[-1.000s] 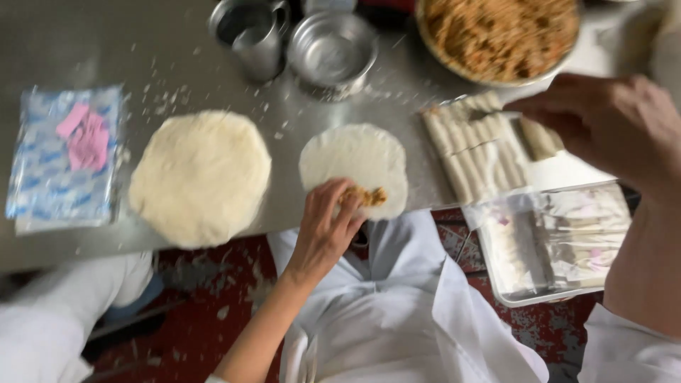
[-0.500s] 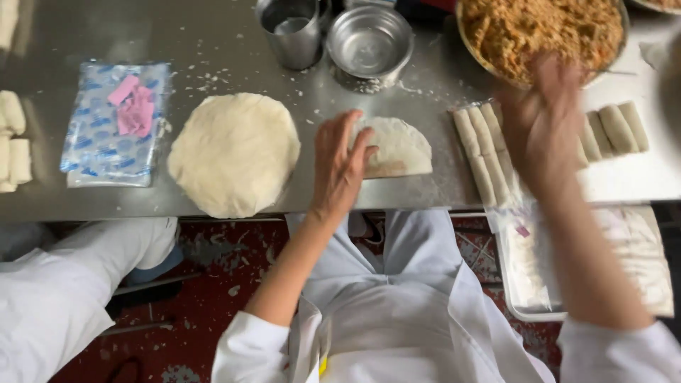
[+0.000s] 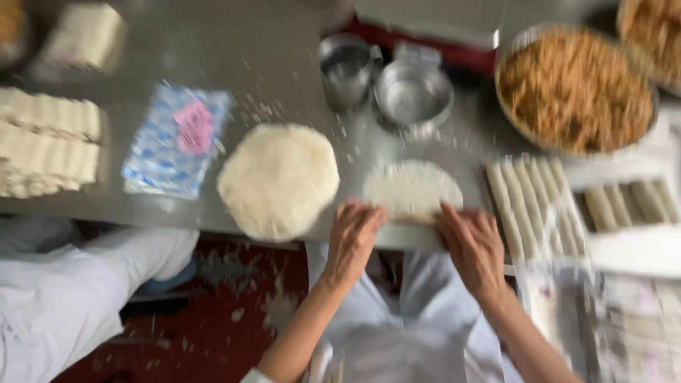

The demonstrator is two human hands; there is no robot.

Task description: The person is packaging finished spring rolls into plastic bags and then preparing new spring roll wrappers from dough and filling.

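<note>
A thin round white wrapper (image 3: 413,188) lies on the steel table (image 3: 213,42) at its near edge, its near side folded up. My left hand (image 3: 352,240) presses the fold at the wrapper's left end. My right hand (image 3: 472,245) presses the right end. Both hands rest with fingers on the rolled edge. The frame is blurred by motion.
A stack of round wrappers (image 3: 278,180) lies left of my hands. Finished rolls (image 3: 533,204) are lined up on the right and more rolls (image 3: 48,150) at far left. A bowl of brown filling (image 3: 574,91), two metal cups (image 3: 413,92) and a blue packet (image 3: 176,139) stand behind.
My right hand came down from the filling bowl to the wrapper's right end. The left hand slid back to the near edge, and the wrapper is now being rolled.
</note>
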